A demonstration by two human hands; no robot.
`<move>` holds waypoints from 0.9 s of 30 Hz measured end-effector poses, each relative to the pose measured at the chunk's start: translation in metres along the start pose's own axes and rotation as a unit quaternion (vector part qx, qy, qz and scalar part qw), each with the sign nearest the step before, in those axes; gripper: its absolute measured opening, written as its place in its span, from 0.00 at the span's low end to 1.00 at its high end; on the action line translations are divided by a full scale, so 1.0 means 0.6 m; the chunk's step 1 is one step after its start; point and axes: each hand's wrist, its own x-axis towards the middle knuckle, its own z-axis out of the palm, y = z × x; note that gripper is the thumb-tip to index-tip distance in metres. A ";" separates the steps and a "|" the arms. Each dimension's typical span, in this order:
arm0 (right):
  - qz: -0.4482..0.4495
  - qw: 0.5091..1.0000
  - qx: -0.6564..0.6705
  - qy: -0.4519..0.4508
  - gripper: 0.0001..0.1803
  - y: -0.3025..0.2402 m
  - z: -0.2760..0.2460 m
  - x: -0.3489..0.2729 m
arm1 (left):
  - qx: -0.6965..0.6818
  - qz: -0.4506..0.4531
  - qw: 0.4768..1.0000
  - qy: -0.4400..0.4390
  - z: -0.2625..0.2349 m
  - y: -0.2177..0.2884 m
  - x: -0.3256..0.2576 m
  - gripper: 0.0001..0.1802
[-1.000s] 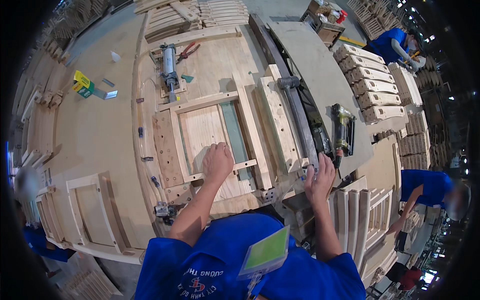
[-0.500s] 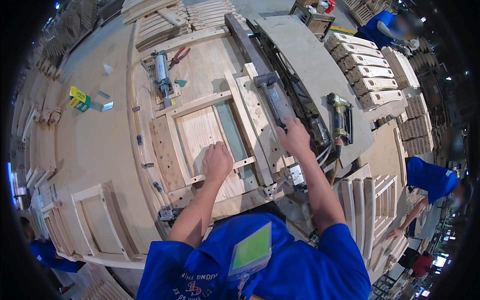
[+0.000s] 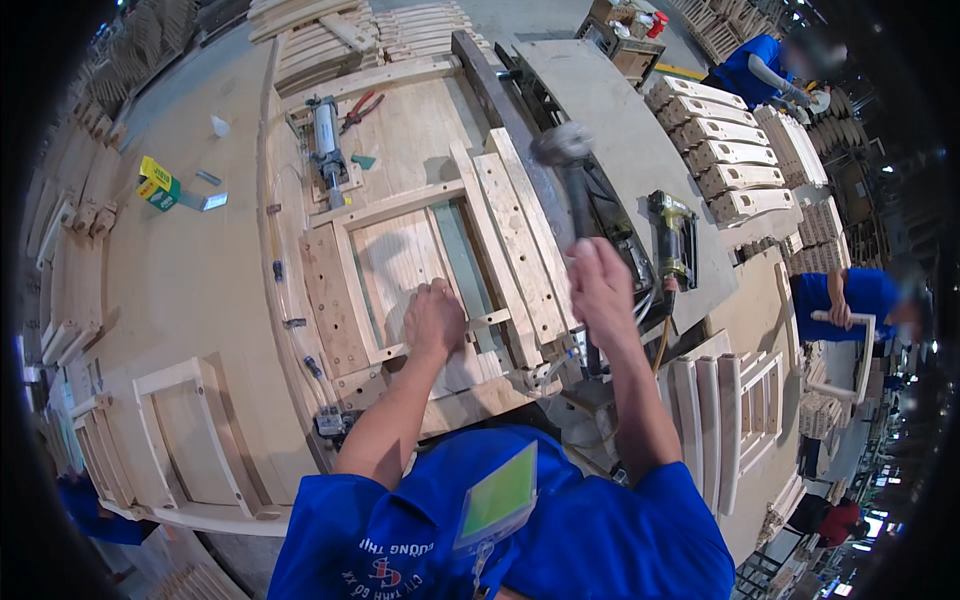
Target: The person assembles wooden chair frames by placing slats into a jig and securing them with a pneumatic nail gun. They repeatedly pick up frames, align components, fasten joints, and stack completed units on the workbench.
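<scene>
Pale wooden bench (image 3: 210,300). Wooden frame (image 3: 402,205) lies flat on it, before the person. Hammer (image 3: 577,205), right of the frame, head pointing away, blurred. Right hand (image 3: 602,292): closed round its handle. Left hand (image 3: 436,318): across the near rail, fingers curled; from here I cannot tell whether it grips.

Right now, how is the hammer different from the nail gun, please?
The hammer is gripped in the right hand, while the nail gun lies on the grey board with no hand on it. The hammer is a blunt grey head on a slim dark handle; the nail gun is a bulkier, olive and dark body. The hammer looks blurred, the nail gun sharper. Both are tools, right of the wooden frame.
</scene>
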 end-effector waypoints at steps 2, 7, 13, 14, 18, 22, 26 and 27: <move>-0.088 0.995 0.051 -0.001 0.18 -0.058 -0.020 -0.074 | -0.001 0.011 1.000 -0.005 0.003 -0.002 0.001 0.14; -0.339 0.934 0.114 0.018 0.20 -0.089 -0.007 -0.161 | -0.019 0.027 0.999 -0.007 -0.004 -0.002 -0.002 0.15; -0.024 0.966 -0.256 -0.007 0.22 0.246 -0.017 -0.244 | -0.012 0.041 0.999 -0.019 -0.011 0.012 0.002 0.15; 0.004 0.971 -0.236 -0.029 0.22 0.237 -0.020 -0.243 | -0.011 0.039 0.999 -0.021 -0.007 0.006 -0.002 0.15; -0.044 0.984 -0.167 -0.039 0.26 0.053 -0.004 -0.204 | -0.016 0.045 0.999 -0.020 -0.009 -0.007 -0.003 0.16; -0.319 0.947 0.006 -0.039 0.29 -0.055 -0.003 -0.185 | -0.021 0.035 0.999 -0.010 -0.007 -0.012 0.002 0.16; -0.271 0.960 0.071 -0.018 0.27 0.122 0.001 -0.198 | -0.024 0.040 0.999 -0.021 -0.007 0.004 0.006 0.17; -0.202 0.979 0.008 -0.022 0.26 0.163 -0.004 -0.209 | -0.026 0.041 0.999 -0.023 -0.007 0.006 0.007 0.17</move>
